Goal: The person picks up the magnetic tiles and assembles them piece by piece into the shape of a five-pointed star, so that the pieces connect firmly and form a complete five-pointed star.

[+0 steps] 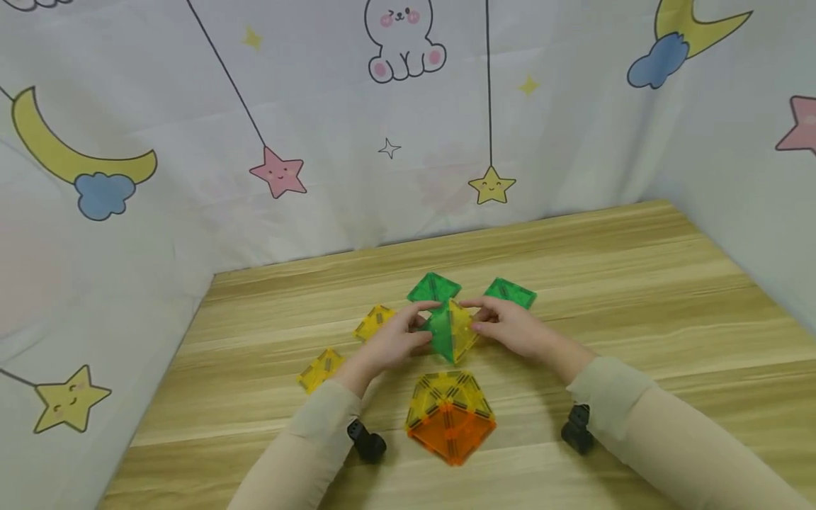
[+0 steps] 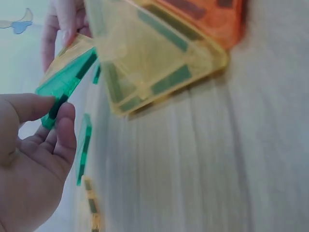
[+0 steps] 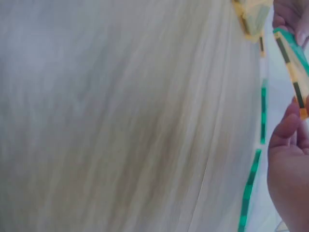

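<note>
My left hand pinches a translucent green triangular magnetic tile between thumb and fingers. On the other side, my right hand grips a yellow triangular tile by its outer side. The two tiles meet along one edge at an angle, above the table in front of me. In the left wrist view the thumb and a finger press the green tile's corner. The right wrist view shows fingers at the lower end of the yellow tile. Nearer me sits a low pointed shape of joined yellow and orange tiles.
Behind the hands lie a green tile pair and another green pair. Two yellow tile groups, the farther one and the nearer one, lie at the left. A printed cloth hangs behind the wooden table.
</note>
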A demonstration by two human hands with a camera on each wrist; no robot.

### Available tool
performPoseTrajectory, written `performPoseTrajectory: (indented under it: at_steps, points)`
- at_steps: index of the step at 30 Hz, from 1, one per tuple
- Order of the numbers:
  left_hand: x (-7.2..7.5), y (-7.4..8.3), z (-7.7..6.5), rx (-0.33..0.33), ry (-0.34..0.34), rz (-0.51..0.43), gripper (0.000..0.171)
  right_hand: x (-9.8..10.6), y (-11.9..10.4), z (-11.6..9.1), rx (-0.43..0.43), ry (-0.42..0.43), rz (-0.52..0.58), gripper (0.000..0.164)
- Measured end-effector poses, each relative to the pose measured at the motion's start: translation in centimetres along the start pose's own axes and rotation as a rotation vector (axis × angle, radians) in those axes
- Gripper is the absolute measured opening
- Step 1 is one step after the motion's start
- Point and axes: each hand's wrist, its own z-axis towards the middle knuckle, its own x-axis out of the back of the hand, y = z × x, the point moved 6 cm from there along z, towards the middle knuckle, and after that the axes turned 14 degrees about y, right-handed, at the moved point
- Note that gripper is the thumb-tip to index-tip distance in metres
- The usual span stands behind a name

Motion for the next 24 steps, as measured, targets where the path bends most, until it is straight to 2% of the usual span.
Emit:
performPoseTrajectory:
  at_steps: [4, 5, 11, 12, 16, 24]
  points:
    - [0.9, 0.0, -1.0, 0.030, -0.018, -0.089, 0.049, -0.8, -0.5, -0.2, -0.029, -0.032, 0.107, 0.041]
    - [1.1, 0.3, -1.4, 0.034, -0.021, -0.095, 0.048, -1.0, -0.6, -0.2, -0.033, -0.041, 0.127, 0.041]
    - [1.7, -0.1, -2.4, 0.028, -0.049, -0.134, 0.049, -2.0, -0.8, -0.6, -0.038, -0.094, 0.194, 0.041]
    - [1.6, -0.5, -2.4, 0.025, -0.056, -0.151, 0.049, -2.1, -0.8, -0.6, -0.038, -0.100, 0.203, 0.041]
    - [1.9, -0.6, -2.8, 0.033, -0.068, -0.200, 0.048, -2.4, -1.1, -0.7, -0.032, -0.112, 0.231, 0.041]
    - [2.2, -0.5, -3.1, 0.041, -0.054, -0.222, 0.047, -2.7, -1.4, -0.9, -0.055, -0.119, 0.275, 0.042]
